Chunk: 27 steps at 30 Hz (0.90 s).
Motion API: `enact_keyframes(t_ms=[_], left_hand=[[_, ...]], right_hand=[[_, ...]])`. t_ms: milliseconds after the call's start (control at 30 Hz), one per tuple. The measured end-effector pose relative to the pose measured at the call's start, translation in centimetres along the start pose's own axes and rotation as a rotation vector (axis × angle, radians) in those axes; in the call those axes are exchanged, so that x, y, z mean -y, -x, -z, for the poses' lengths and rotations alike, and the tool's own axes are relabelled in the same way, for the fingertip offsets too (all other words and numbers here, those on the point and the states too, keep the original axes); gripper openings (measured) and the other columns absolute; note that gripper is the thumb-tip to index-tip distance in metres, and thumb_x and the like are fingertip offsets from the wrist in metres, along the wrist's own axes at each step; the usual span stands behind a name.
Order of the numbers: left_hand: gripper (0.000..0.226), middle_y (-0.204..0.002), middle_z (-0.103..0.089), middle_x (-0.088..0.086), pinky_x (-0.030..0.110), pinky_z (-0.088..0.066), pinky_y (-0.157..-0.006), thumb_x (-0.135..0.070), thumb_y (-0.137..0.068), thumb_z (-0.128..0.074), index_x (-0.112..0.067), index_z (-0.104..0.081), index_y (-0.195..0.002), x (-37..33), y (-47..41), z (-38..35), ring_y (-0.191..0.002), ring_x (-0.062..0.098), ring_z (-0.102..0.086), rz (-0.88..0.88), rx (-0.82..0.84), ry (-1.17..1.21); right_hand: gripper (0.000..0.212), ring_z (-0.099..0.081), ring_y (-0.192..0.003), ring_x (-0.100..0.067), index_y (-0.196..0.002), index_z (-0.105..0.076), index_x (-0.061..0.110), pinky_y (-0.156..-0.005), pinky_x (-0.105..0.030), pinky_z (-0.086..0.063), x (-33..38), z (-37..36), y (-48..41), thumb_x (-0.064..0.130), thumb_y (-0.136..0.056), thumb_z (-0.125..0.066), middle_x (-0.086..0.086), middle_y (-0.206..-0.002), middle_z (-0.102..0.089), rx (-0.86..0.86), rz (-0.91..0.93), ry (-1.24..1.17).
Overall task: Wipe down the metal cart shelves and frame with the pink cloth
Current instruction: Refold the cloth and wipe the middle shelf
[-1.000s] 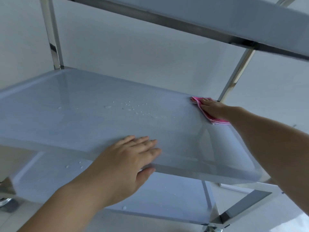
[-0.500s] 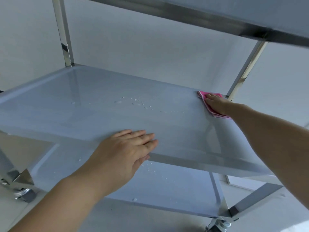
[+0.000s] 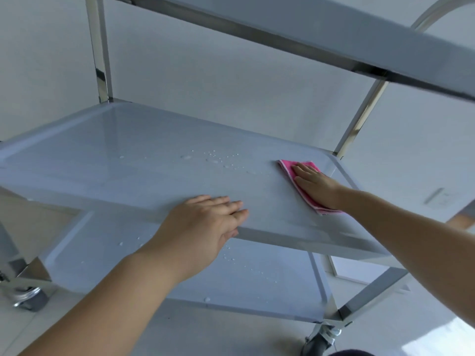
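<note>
The metal cart's middle shelf (image 3: 128, 160) fills the view, with water droplets (image 3: 213, 156) near its centre. A pink cloth (image 3: 290, 169) lies flat near the shelf's far right corner. My right hand (image 3: 317, 185) presses on the cloth with straight fingers. On the shelf's front edge my left hand (image 3: 205, 227) rests flat, its thumb under the rim. The top shelf (image 3: 334, 34) runs overhead. The bottom shelf (image 3: 257, 283) below also carries droplets.
Shiny upright posts stand at the far left (image 3: 100, 60) and far right (image 3: 359, 116) corners. Caster wheels sit at the lower left (image 3: 28, 299) and lower right (image 3: 318, 340). A white wall is behind, with a pale tiled floor around the cart.
My right hand has slid the pink cloth from the far right corner leftward and toward me across the shelf. The left hand stays on the front edge.
</note>
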State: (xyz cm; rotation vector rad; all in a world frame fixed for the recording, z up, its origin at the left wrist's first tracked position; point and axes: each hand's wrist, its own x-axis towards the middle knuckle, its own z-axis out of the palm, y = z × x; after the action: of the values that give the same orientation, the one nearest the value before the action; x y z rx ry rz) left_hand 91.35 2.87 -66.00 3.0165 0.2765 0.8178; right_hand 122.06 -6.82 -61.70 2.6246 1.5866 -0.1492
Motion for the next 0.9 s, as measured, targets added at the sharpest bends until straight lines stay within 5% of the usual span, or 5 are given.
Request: enact_keyframes(t_ms=[367,533,600,700,900], left_hand=[[0.042,-0.109,-0.071,-0.005,0.034,-0.054,-0.08,-0.035,-0.083,-0.037,-0.024,-0.072,-0.105,-0.1,-0.1,0.4,-0.098,0.015,-0.068,0.012,0.063,0.048],[0.044,-0.134,-0.056,-0.003,0.027,-0.034,-0.103,-0.038,-0.089,-0.049,-0.019,-0.058,-0.128,0.2,0.3,2.2,-0.123,0.015,-0.053,0.081,0.06,0.18],[0.044,-0.118,-0.067,-0.002,0.031,-0.045,-0.094,-0.043,-0.084,-0.046,-0.018,-0.068,-0.114,1.0,0.9,2.6,-0.107,0.016,-0.064,0.059,0.048,0.1],[0.046,-0.108,-0.071,-0.002,0.037,-0.05,-0.086,-0.045,-0.082,-0.04,-0.02,-0.073,-0.103,2.5,1.7,2.4,-0.098,0.018,-0.068,0.102,0.061,0.038],[0.046,-0.11,-0.07,-0.001,0.038,-0.046,-0.09,-0.046,-0.083,-0.041,-0.02,-0.073,-0.104,2.5,1.7,1.6,-0.101,0.018,-0.068,0.121,0.019,0.042]], right_hand=[[0.054,0.01,-0.146,-0.009,-0.152,0.003,0.021,-0.118,-0.025,0.009,6.1,-0.3,6.9,0.035,-0.104,-0.017,0.006,-0.159,0.009,0.08,0.128,-0.001],[0.065,0.012,-0.145,-0.009,-0.14,0.011,0.026,-0.121,-0.03,0.003,4.6,0.1,7.2,0.064,-0.091,-0.009,0.003,-0.158,0.012,0.111,0.274,-0.023],[0.084,0.01,-0.145,-0.008,-0.136,0.01,0.029,-0.12,-0.027,0.003,4.1,0.0,7.5,0.085,-0.072,0.006,0.009,-0.154,0.009,0.078,0.369,-0.049],[0.093,0.014,-0.145,-0.008,-0.133,0.015,0.03,-0.12,-0.028,0.006,3.9,-0.3,7.2,0.09,-0.062,0.017,0.01,-0.152,0.013,0.087,0.391,-0.025],[0.099,0.006,-0.145,-0.01,-0.139,0.008,0.02,-0.119,-0.024,0.004,4.8,-0.3,4.3,0.089,-0.067,0.011,0.009,-0.151,0.005,0.003,0.405,0.009]])
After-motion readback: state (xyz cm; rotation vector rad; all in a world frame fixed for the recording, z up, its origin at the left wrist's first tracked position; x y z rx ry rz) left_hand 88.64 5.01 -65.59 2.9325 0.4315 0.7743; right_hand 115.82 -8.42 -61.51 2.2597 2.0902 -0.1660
